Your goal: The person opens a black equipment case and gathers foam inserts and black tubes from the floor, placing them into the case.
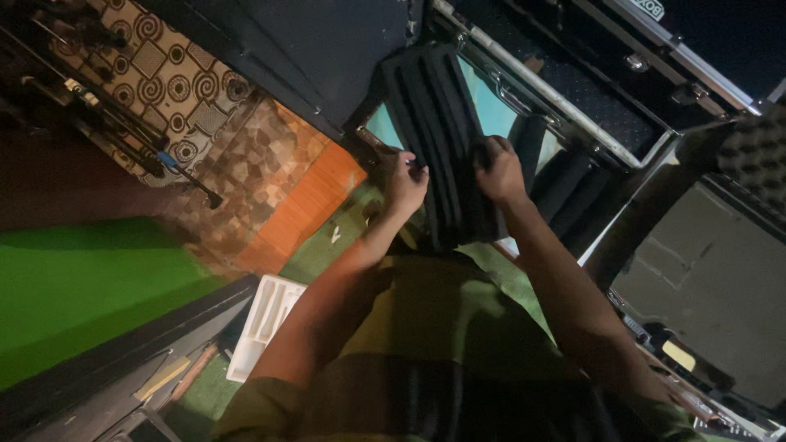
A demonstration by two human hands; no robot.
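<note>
Seemingly light and soft, the ribbed black foam insert (pixel 438 131) stands over the open metal-edged case (pixel 565 102), left hand (pixel 405 184) and right hand (pixel 499 172) fingers clamped on its lower side edges.

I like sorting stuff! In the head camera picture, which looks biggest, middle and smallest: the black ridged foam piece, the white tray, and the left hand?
1. Black ridged foam piece, held by both hands, looks biggest.
2. White tray on the green floor.
3. Left hand looks smallest.
The tray sits nearer the camera than the foam, so its true size against the foam is unsure.
</note>
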